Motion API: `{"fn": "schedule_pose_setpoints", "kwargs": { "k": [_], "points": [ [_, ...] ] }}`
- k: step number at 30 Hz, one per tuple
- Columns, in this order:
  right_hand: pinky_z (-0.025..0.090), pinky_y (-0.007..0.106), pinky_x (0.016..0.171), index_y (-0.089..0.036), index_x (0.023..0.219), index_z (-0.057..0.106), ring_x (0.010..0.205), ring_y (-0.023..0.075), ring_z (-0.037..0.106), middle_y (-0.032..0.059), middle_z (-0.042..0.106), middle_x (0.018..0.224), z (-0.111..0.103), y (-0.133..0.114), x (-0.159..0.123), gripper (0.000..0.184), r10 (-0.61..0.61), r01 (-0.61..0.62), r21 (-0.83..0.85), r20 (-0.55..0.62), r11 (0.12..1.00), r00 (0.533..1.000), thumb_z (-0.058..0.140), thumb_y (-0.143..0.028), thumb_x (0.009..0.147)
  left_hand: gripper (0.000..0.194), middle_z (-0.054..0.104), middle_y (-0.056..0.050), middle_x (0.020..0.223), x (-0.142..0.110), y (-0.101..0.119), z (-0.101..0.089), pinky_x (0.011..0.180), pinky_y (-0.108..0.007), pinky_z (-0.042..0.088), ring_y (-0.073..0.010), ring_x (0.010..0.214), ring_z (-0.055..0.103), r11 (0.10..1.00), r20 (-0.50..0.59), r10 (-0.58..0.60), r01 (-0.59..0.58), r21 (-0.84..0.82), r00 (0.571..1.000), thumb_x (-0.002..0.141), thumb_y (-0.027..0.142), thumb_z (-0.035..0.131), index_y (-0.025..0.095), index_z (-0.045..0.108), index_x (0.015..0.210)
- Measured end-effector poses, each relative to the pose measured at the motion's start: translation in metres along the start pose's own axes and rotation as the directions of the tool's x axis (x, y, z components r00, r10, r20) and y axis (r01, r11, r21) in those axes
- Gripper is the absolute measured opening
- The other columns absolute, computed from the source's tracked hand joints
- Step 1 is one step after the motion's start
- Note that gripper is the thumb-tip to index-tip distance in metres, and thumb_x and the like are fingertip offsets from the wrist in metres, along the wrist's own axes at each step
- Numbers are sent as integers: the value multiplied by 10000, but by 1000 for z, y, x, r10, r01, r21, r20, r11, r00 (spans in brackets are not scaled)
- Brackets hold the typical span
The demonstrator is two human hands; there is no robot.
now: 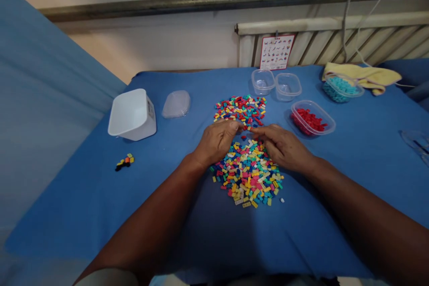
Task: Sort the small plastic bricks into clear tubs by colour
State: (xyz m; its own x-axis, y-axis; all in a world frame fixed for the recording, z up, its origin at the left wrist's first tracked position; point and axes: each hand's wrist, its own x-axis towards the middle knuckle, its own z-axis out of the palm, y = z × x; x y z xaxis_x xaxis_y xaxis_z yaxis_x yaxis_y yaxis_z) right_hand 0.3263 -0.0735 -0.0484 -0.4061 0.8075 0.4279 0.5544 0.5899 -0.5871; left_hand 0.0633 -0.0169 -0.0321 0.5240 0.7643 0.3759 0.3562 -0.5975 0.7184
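A radiator [321, 24] and pipe [214, 2] suggest an indoor room.

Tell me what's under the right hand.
Multicoloured bricks show along the inner edge of the right hand; whatever lies directly beneath it is covered, so can't tell.

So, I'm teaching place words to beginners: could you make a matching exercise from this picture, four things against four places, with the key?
1. White box
2. Yellow cloth
3. Right hand
4. Picture sheet

A. Hanging at the radiator
B. At the right edge of the loose bricks
C. Behind the small brick model
D. Partly behind the tub of turquoise bricks

Pairs: 1-C, 2-D, 3-B, 4-A
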Motion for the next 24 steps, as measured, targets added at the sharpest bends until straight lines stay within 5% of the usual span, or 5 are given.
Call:
{"fn": "schedule_pose_setpoints", "kwargs": {
  "k": [11,16,24],
  "points": [
    [663,483,958,-275,1423,726,1081,286,810,82,855,1200,4,8,-5,445,29,-31,-35,-66,999,997,558,-123,1040,258,832,-76,1267,1,-9,5,1086,-486,595,-258,1182,769,948,185,253,-282,149,949,1076,237,574,225,785,1224],
    [648,480,973,-251,1259,793,1077,293,806,91,865,1188,8,7,-1,269,44,-48,-104,-35,993,998,622,-177,1065,248,838,-73,1105,2,-10,7,985,-470,607,-256,1034,764,951,181,167,-207,229,969,1056,217,571,214,804,1142],
    [633,435,950,-262,1165,803,1033,271,803,67,860,1124,4,8,0,251,73,-72,-91,16,993,997,636,-143,1021,233,803,-83,1094,2,-9,8,954,-429,599,-237,1044,738,953,140,140,-171,250,980,1086,260,577,216,791,1170]
  ]
}}
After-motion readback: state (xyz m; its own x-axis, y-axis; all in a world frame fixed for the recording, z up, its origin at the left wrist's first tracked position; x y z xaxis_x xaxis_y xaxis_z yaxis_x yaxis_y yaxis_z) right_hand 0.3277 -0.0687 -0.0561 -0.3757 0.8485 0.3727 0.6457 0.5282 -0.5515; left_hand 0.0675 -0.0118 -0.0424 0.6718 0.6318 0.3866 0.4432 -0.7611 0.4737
